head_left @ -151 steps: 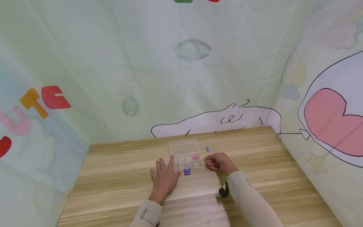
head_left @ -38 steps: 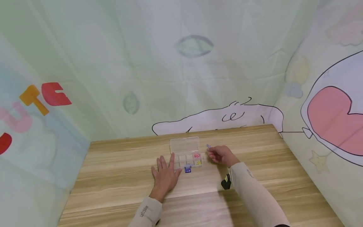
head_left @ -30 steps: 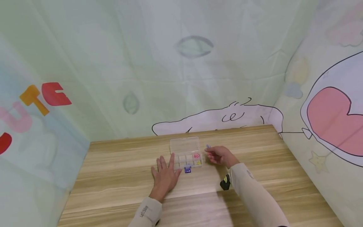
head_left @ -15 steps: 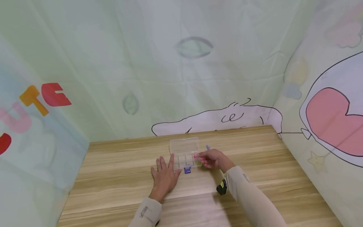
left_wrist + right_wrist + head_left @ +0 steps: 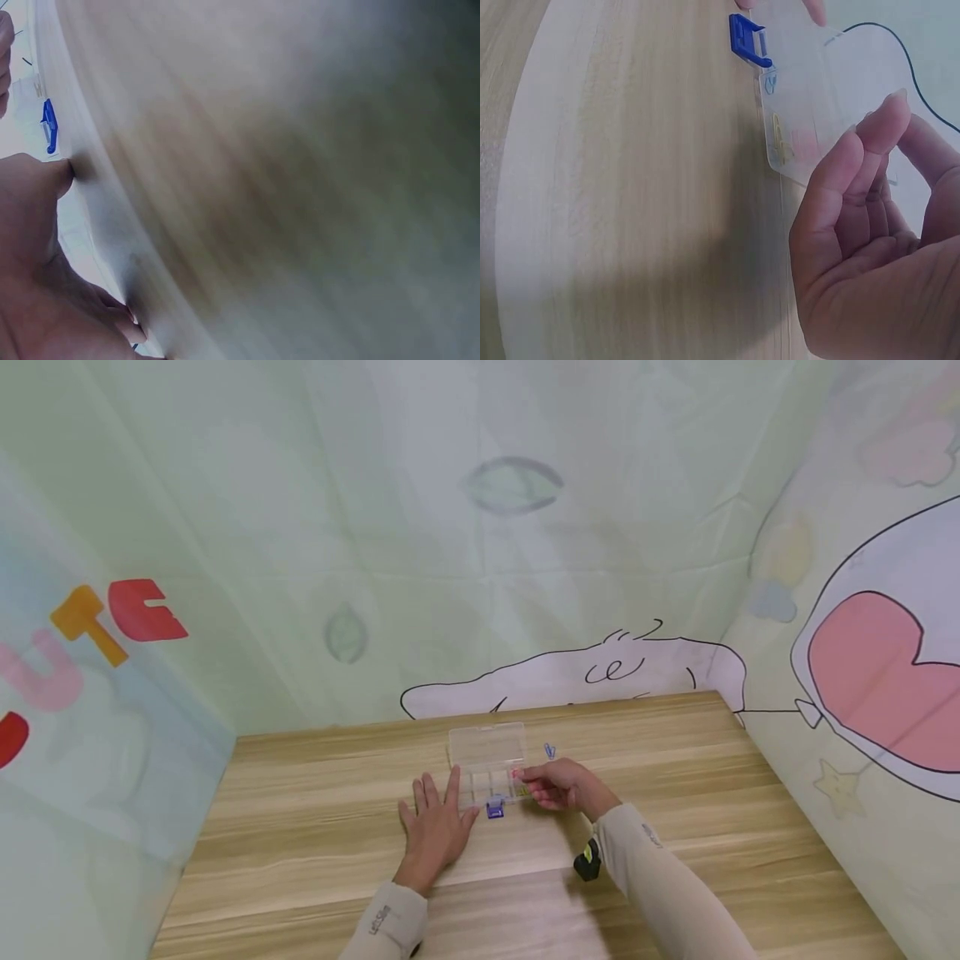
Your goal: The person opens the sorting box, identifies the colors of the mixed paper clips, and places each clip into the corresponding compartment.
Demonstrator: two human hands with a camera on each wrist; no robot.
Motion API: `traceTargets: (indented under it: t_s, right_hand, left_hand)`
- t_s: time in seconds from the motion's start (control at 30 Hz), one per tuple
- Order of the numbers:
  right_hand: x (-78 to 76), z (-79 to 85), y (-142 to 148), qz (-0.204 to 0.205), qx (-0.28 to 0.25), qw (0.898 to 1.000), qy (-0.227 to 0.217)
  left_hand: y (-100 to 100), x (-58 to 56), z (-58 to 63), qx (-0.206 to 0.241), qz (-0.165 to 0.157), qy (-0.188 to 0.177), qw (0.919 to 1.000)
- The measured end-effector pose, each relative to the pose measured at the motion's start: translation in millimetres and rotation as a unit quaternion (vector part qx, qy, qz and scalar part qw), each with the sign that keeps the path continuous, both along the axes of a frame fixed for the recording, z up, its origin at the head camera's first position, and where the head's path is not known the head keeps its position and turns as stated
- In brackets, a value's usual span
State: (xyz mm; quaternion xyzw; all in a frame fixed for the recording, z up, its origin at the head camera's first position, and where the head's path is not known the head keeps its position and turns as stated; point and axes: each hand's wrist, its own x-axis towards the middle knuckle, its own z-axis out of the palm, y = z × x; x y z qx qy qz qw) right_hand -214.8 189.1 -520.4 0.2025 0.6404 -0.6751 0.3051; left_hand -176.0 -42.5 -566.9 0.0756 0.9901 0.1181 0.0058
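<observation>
A clear plastic compartment box [image 5: 482,791] lies on the table with its lid [image 5: 487,745] swung back. Its blue latch [image 5: 744,39] hangs at the front edge. Pink pieces [image 5: 516,773] fill the back right compartment, yellow ones [image 5: 778,137] the one in front of it, and a light blue clip [image 5: 770,80] shows nearby. My left hand [image 5: 437,831] rests spread on the table, index finger and thumb along the box's left side. My right hand [image 5: 558,782] is over the right compartments, fingertips drawn together at the pink pieces; I cannot tell whether they pinch anything.
One blue paper clip [image 5: 550,751] lies on the wooden table [image 5: 315,810], right of the lid and behind my right hand. Printed cloth walls [image 5: 420,568] rise behind the table and on both sides. A black device [image 5: 587,860] hangs beneath the right sleeve.
My right hand has moved left from beside the blue paper clip to over the box's right compartments. Yellow beside the clip five seconds ago is gone from the table. The left hand stays put.
</observation>
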Motion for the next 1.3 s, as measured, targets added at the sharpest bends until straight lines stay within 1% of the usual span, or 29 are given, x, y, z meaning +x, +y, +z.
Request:
traceTargets:
  t_s: [0.2,0.47,0.6,0.9,1.03,1.13,1.3]
  right_hand:
    - [-1.0,-0.2,1,0.004,-0.010,1.000,-0.005]
    - [-1.7,0.1,1,-0.002,-0.012,1.000,-0.010]
    - [-3.2,-0.4,1,-0.009,-0.007,1.000,-0.001]
    - [-12.0,1.4,12,-0.082,0.026,0.996,0.017]
    - [-16.2,0.7,22,-0.131,0.039,0.990,0.035]
    - [-17.3,-0.2,28,-0.166,0.044,0.984,0.040]
    - [-17.4,-4.1,36,-0.198,0.047,0.978,0.035]
  left_hand:
    - [-1,0.9,0.8,-0.002,0.000,0.002,1.0000]
    - [-1,1.2,-0.3,-0.001,0.000,-0.003,1.0000]
    - [-1,1.1,-1.5,-0.002,0.000,-0.004,1.0000]
    - [0,0.4,-2.5,0.001,0.003,-0.005,1.0000]
    - [0,0.0,-1.5,-0.001,0.002,-0.001,1.0000]
    - [1,0.1,-0.3,-0.004,0.000,0.002,1.0000]
    - [1,0.1,0.0,-0.007,0.001,0.001,1.0000]
